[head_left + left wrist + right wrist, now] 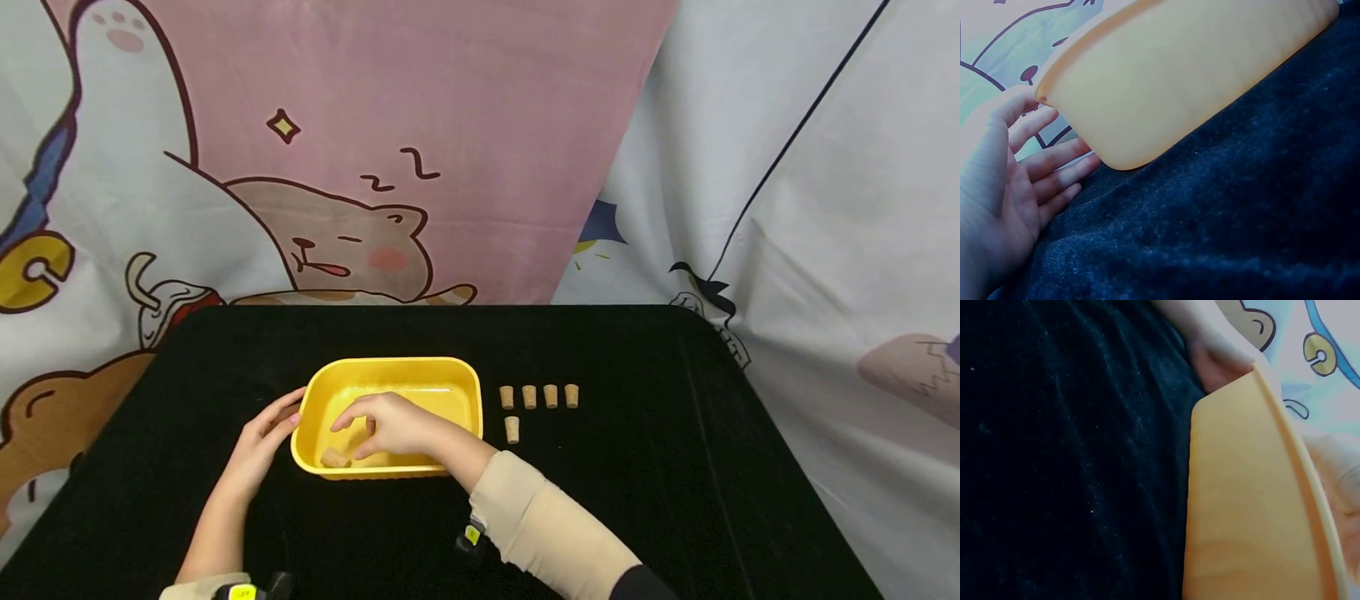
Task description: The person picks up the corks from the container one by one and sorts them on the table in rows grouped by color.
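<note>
A yellow plastic tub (pixel 388 472) sits on the black cloth, and at least one cork stopper (pixel 333 457) lies in its near left corner. My left hand (pixel 257 446) rests against the tub's left end, its fingers fairly straight; in the left wrist view the fingertips (pixel 1088 160) meet the tub's outer wall (pixel 1147 94). Inside the tub hovers my right hand (pixel 397 423), thumb and fingers apart and loosely bent, with nothing seen between them. Its thumb is close to the cork. The tub's wall (pixel 1241 487) hides most of this hand in the right wrist view.
Right of the tub, several cork stoppers (pixel 529 397) stand in a row, with a single cork (pixel 512 429) in front of the row's left end. Black cloth (pixel 637 483) covers the table. A printed curtain (pixel 480 125) hangs behind it.
</note>
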A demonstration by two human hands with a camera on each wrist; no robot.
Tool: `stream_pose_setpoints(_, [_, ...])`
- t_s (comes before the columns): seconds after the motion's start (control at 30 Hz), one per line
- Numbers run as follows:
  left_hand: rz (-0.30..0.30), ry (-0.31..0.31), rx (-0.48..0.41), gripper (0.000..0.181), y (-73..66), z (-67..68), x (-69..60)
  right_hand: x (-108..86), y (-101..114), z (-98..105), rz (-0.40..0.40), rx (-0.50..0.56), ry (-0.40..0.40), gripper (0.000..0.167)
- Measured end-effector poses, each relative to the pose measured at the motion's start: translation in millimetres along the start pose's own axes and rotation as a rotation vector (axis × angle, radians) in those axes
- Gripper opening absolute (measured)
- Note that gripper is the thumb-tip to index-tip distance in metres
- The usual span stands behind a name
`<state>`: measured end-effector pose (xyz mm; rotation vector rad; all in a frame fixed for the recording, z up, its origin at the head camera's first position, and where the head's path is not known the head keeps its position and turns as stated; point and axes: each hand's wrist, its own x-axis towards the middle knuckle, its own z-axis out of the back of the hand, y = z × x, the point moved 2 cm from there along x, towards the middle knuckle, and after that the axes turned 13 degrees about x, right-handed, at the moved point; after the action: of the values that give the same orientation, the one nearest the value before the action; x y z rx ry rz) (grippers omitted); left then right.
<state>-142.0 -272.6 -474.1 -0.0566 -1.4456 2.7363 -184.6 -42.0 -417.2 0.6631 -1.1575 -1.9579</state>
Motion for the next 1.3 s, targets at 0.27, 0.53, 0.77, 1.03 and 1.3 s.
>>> stream_pose_setpoints(0.27, [-0.003, 0.008, -0.028, 0.052, 1.1, -0.7, -1.7, 11.5, -8, -13, -0.068, -0.036, 0.084, 0.036])
stream_pose_setpoints(0.53, [0.0, 0.013, -0.041, 0.053, 1.4, -0.5, -3.2, 17.9, -12, -24, 0.021, -0.15, 0.15, 0.041])
stream_pose_setpoints(0.77, [0.006, 0.009, -0.037, 0.053, -1.2, 1.3, -3.3, 24.5, -13, -31, 0.025, -0.26, 0.125, 0.038])
stream_pose_setpoints(1.03, [-0.005, -0.002, -0.019, 0.052, -0.4, 0.3, -2.3, 26.3, -11, -33, 0.0, -0.275, 0.104, 0.029])
stream_pose_setpoints(1.3, [-0.018, -0.006, -0.002, 0.05, -2.1, 0.3, -0.2, 22.1, -9, -29, -0.006, -0.273, 0.085, 0.017])
